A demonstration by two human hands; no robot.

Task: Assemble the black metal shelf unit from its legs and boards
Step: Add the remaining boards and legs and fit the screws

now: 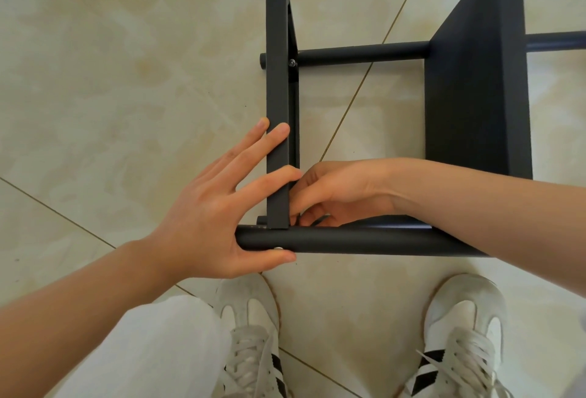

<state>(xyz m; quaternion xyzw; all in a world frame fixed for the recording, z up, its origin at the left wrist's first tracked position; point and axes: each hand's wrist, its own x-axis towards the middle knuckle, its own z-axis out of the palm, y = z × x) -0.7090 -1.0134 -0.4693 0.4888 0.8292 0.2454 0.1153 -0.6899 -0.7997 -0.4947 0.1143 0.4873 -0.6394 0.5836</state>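
While the left hand presses open on the board and leg, the right hand curls beside them. I cannot tell what it holds.

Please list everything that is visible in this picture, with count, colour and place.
black round metal tube legs: four, black, lying horizontal.
black flat metal boards: two, black, on edge between legs, left and right.
silver screw heads: two, silver, at left board's joints.
small thin grey item: one, grey, in right hand.
beige marbled floor tiles: several, beige, underneath.
white striped shoes: two, white, bottom.
white trouser leg: one, white, lower left.
left hand: one, flat against left board and near leg.
right hand: one, curled round grey item at near corner.
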